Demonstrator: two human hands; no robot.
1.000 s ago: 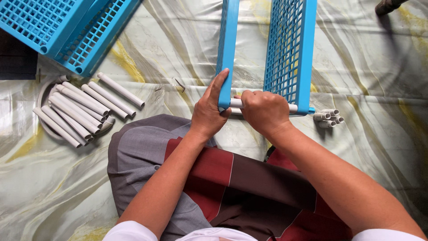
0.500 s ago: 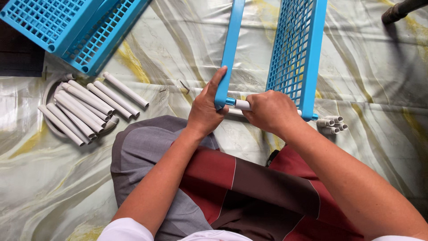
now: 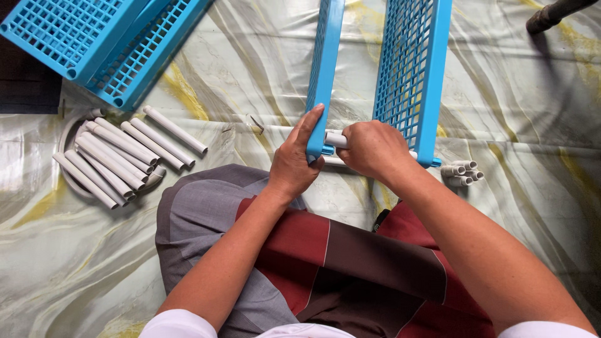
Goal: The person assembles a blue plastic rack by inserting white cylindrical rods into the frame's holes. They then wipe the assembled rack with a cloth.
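Two blue lattice panels stand on edge in the head view. The left hand point(image 3: 294, 159) presses flat along the narrow blue panel point(image 3: 325, 69) at its lower corner, fingers extended, not wrapped. The right hand point(image 3: 372, 149) is a closed grip around a white tube point(image 3: 335, 139), whose end meets that corner, just left of the wide blue panel point(image 3: 413, 75). Spare white tubes point(image 3: 119, 153) lie well apart to the left on the marbled sheet point(image 3: 532, 112).
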